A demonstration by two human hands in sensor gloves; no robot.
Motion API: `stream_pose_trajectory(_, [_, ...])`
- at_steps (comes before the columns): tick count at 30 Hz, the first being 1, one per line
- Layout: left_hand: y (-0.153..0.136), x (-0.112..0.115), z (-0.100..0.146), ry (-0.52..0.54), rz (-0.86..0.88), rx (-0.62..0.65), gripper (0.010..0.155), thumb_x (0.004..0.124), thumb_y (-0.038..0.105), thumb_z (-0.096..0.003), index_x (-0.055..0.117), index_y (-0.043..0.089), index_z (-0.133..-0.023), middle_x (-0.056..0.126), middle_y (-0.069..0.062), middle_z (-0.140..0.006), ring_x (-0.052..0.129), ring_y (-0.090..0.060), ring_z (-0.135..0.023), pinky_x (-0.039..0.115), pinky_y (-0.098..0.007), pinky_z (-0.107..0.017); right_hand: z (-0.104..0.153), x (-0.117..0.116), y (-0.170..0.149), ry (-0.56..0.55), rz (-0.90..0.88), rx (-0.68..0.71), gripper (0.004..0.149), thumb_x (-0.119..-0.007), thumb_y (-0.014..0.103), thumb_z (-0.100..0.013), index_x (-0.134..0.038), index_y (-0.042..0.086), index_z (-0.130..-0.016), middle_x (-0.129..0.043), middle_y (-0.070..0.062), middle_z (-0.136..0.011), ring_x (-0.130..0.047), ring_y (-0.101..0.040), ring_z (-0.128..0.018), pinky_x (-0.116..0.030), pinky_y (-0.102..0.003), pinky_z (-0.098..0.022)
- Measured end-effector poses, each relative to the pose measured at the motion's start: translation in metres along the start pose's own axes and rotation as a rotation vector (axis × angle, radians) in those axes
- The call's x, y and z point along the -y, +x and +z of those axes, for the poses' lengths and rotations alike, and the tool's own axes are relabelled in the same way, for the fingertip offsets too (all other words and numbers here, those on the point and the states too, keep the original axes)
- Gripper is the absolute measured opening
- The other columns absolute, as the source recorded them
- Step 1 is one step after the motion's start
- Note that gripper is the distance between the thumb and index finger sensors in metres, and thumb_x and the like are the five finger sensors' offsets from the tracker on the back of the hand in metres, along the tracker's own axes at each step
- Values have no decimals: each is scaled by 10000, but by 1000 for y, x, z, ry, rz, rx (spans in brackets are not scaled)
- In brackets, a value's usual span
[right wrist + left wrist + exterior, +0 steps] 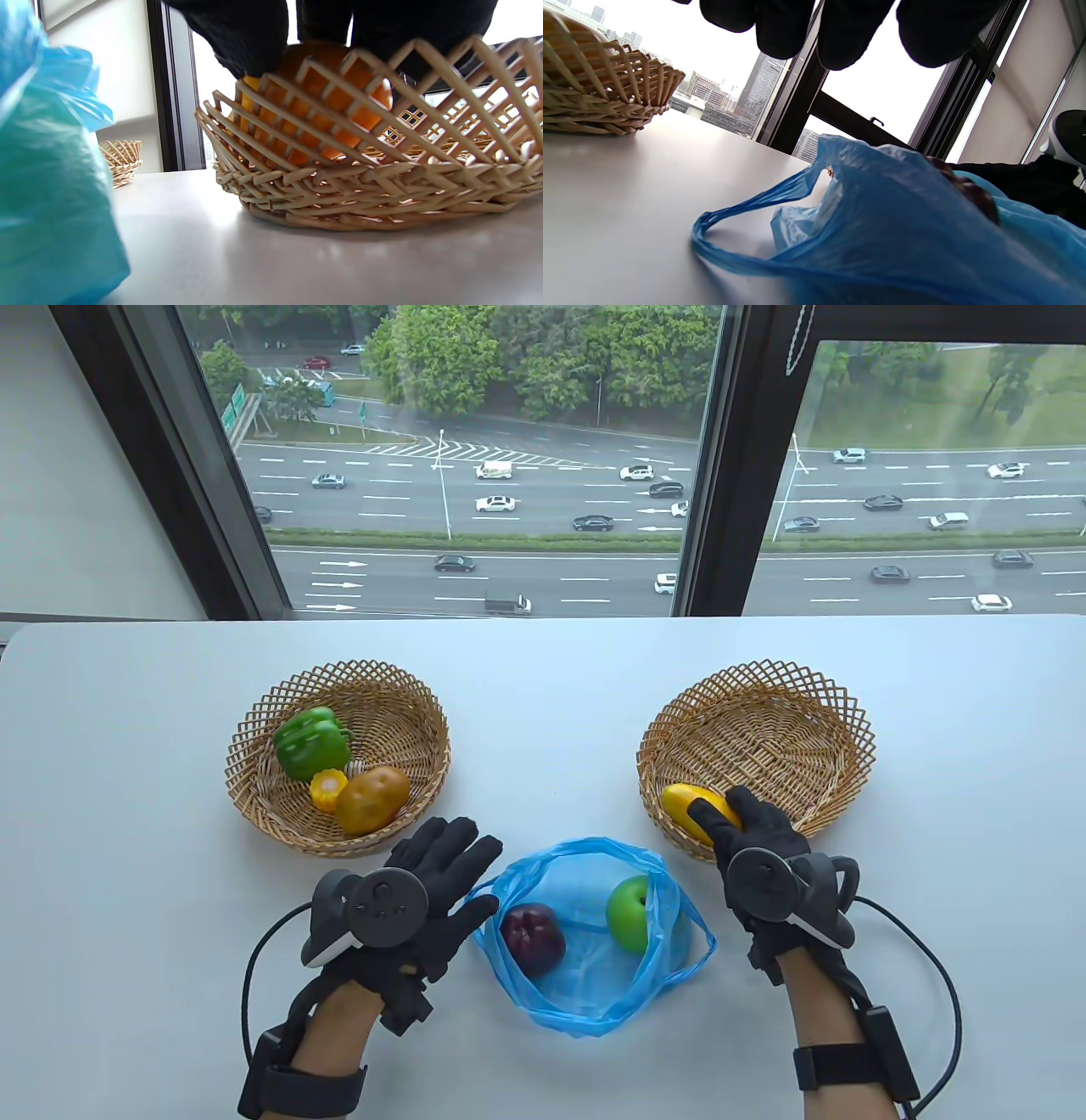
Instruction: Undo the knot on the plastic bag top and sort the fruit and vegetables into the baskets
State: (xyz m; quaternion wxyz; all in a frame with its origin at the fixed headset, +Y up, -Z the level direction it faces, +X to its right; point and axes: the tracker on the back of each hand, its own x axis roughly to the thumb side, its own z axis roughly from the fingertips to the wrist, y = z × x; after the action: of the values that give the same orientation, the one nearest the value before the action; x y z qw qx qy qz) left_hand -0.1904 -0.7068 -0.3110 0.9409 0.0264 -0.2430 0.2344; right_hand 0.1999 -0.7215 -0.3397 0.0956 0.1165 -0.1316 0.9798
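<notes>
Nearest the bottom edge, both forearms reach up onto the white bench (127,746), each hand carrying a tracker on its back. The left hand (428,891) lies palm down with fingers spread and fairly straight, its grip released, fingertips by the left rim of the blue plastic bag (594,984); whether they touch the plastic is hard to tell. The bag lies open between the hands, holding a dark red apple (532,938) and a green apple (629,913). The right hand (764,857) stretches forward over the near rim of the right basket (814,712), its fingers curled round a yellow mango (691,806), grasping it just inside that rim. Farther left, the left basket (254,746) holds a green pepper (310,740), a piece of corn (327,790) and a potato (372,800).
</notes>
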Motion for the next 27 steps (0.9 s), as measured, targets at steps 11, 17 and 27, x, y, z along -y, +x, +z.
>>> stream_pose_trajectory(11, [-1,0,0,-1,18,-3,720,709,562,-479,602,275,-1131,539,-135,-1218,428,-472,-1083,421,-657,-726,2,7,4,4,-74,6,488,-711,223,-576,-693,218,-1064,-644,-234,-1107,-747,-547,-921,-668,-716,-593])
stream_pose_trajectory(17, [1,-2,0,1,1,-3,770,749,558,-474,583,196,-1132,545,-135,-1215,438,-470,-1083,428,-660,-724,16,38,47,-119,-152,118,738,-756,441,-576,-473,84,-1158,-674,-243,-1084,-791,-528,-882,-677,-712,-577])
stream_pose_trajectory(27, [0,3,-2,-140,-39,-78,839,813,548,-461,538,137,-1139,492,-164,-1222,423,-493,-1079,425,-668,-724,43,33,145,-85,-149,462,929,-756,565,-548,-295,76,-1190,-548,-264,-1146,-681,-556,-962,-604,-754,-619])
